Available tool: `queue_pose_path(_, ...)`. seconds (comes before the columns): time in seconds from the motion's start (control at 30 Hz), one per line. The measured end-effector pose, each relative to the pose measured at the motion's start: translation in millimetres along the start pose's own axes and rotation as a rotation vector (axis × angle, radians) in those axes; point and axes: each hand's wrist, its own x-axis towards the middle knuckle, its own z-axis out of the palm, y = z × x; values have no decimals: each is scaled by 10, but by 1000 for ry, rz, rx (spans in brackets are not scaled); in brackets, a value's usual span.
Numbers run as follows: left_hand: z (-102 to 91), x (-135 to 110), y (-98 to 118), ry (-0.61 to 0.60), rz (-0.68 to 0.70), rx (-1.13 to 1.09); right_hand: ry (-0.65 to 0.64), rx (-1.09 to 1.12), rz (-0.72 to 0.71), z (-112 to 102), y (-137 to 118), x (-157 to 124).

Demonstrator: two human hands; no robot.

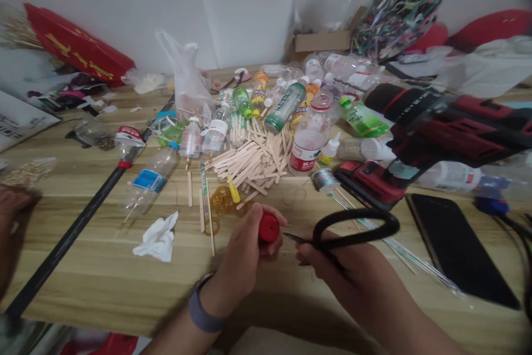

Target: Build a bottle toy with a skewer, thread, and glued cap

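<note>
My left hand (pixel 245 255), with a band on its wrist, is closed around a red bottle cap (pixel 269 227); a small dark spot shows on the cap's face. Black-handled scissors (pixel 355 227) are gripped in my right hand (pixel 344 266), one large handle loop standing above the fingers. Their pointed tip is directed left at the cap, very close to it; whether it touches I cannot tell. Just beyond my left hand lie brown rubber bands (pixel 222 199) and a heap of wooden sticks (pixel 249 161).
A red and black cordless drill (pixel 432 139) stands at right, near a dark phone (pixel 461 244). Plastic bottles (pixel 286 106) crowd the back. On the left are a long black bar (pixel 78 227), a crumpled tissue (pixel 158 238) and another person's hand (pixel 14 216).
</note>
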Motion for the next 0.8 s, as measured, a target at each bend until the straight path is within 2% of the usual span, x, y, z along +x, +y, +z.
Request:
queue_pose_path(0.07, 6, -17, -5, 20, 18, 53, 99, -163, -148, 0, -19, -9)
queue_pose_path(0.13, 4, -32, -8, 31, 36, 104, 143, -259, -236, 11, -27, -15)
queue_pose_path(0.3, 18, -44, 13, 49, 100, 283, 145, -315, -273, 43, 40, -63)
queue_pose_path(0.4, 37, -48, 24, 78, 173, 486, 48, -277, -206, 49, 89, -106)
queue_pose_path(0.5, 1, -90, -4, 115, 347, 728, -44, -150, -85, 62, 78, -99)
queue_pose_path(0.6, -110, -144, -32, 101, 600, 934, -265, 183, 169, 69, 51, -27)
queue_pose_path(0.67, -193, -144, -22, 172, 704, 960, -378, 341, 334, 57, 72, 30)
queue_pose_path(0.73, -251, -105, 9, 311, 650, 811, -347, 254, 360, 46, 126, 75)
queue_pose_path(0.8, -268, -51, 40, 356, 507, 572, -328, 1, 273, 57, 183, 103)
